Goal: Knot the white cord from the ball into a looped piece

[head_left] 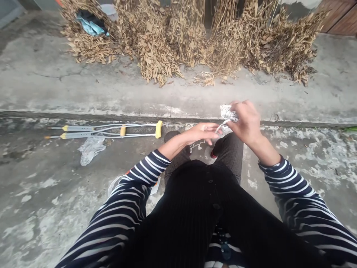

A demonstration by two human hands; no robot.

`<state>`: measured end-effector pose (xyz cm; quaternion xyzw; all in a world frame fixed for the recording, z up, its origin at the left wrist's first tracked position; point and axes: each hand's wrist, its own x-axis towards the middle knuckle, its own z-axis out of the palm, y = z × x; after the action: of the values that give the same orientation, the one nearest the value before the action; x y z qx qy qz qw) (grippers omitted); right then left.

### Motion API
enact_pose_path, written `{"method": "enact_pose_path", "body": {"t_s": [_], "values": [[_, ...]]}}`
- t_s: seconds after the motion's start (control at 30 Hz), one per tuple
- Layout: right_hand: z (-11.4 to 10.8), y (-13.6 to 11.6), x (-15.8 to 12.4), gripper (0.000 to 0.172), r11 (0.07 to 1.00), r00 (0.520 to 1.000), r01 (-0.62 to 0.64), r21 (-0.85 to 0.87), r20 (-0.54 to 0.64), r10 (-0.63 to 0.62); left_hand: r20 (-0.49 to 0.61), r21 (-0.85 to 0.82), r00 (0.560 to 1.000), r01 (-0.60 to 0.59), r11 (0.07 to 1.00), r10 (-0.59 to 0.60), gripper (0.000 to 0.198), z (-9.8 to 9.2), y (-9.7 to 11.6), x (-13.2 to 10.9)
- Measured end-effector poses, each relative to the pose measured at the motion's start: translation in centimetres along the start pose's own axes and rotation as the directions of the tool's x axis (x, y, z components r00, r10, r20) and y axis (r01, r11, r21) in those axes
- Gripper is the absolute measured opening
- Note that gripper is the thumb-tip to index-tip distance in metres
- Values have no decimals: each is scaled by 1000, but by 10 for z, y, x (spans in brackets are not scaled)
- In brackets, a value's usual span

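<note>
My right hand [245, 121] is closed around a small bundle of white cord [229, 112], above the edge of the concrete step. From the bundle a short strand slants down to the fingertips of my left hand [205, 133]. The left fingers are stretched out and apart, and the strand touches or crosses their tips; a firm grip on it does not show. Under the left hand a thin, wavy white line shows between my legs; whether it is more cord or a mark on the ground I cannot tell.
A pair of crutches [111, 130] with yellow pads lies on the ground to the left, beside a crumpled clear plastic bag [91, 150]. Dried plant stalks [158, 44] lean along the back of the raised concrete step [111, 91]. A dark and blue cloth [92, 24] rests on them.
</note>
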<state>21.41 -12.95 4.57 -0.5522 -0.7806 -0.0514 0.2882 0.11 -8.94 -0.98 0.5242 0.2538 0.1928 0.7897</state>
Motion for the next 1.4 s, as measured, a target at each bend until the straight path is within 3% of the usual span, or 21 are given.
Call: {"method": "enact_pose_path", "body": {"t_s": [0.1,0.2,0.27,0.47,0.57,0.63,0.73,0.83,0.97,1.03,1.1,1.17,1.23,1.3,1.4], "values": [[2,0,3,29,1000,1000,-16,4,-16,16,-57,-30,992,-114,993,112,32,22,16,12],[5,4,1,39,998,998,-56,22,-28,57,-163,59,978,-123,991,131,28,33,24,17],[6,7,0,47,998,998,-55,40,-7,55,-169,75,979,-98,992,110,28,34,27,17],[12,15,5,42,998,1000,-15,60,13,14,-55,-56,998,17,998,-20,23,20,29,0],[17,15,9,41,997,1000,-9,73,-11,9,-141,-28,989,49,998,-53,21,15,20,-6],[20,11,11,41,997,1000,4,80,-31,-1,-222,83,974,68,994,-48,18,11,13,-4],[21,2,13,42,995,999,34,94,-31,-31,-322,300,946,77,951,25,15,1,5,9],[22,-5,17,44,992,998,56,113,-27,-53,-363,334,928,41,942,89,19,-11,8,26],[15,0,29,42,993,995,47,113,-98,-36,-190,169,982,46,985,-13,22,-15,8,31],[5,10,37,41,993,988,-8,116,-153,26,-83,130,989,135,982,-125,20,-14,-4,20],[-8,21,45,42,987,977,-61,147,-192,89,-47,98,975,223,970,-219,20,-14,-26,2],[-22,33,51,44,979,973,-77,187,-202,115,-94,7,964,249,968,-248,25,-18,-48,-22],[-34,44,59,42,979,966,-89,183,-222,129,-192,-86,959,193,977,-207,32,-29,-62,-45],[-46,57,70,31,979,939,-167,117,-283,194,-236,-90,958,148,985,-165,40,-44,-61,-64],[-74,84,90,28,919,849,-393,-41,-401,345,-233,101,964,153,983,-126,40,-72,-32,-78]]}}
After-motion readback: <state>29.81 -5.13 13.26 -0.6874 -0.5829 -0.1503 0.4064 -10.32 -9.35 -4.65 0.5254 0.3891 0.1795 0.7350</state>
